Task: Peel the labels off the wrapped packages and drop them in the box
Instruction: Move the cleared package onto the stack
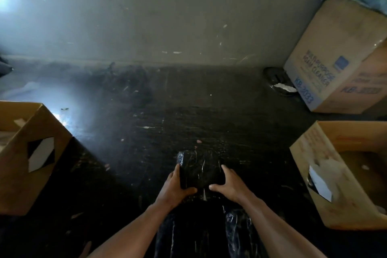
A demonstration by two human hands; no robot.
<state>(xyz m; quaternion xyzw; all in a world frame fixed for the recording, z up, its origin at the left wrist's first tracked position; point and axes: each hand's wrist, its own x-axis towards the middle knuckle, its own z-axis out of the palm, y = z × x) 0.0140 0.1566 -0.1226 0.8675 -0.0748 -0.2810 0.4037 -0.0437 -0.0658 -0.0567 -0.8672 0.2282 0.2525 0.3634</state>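
A black package (200,168) wrapped in shiny plastic film lies on the dark floor in front of me. My left hand (176,186) grips its left side, thumb under the near edge. My right hand (228,184) grips its right side, thumb at the near edge. No label shows on the package's top face. More black wrapped packages (236,228) lie close below, between my forearms. An open cardboard box (310,165) stands at the right, and another open cardboard box (52,130) at the left.
A closed carton (326,52) printed "foam cleaner" leans against the grey wall at the back right, with a dark round object (276,79) and white scrap beside it. Bits of litter are scattered over the scuffed floor (146,111). Bright glare falls from the upper left.
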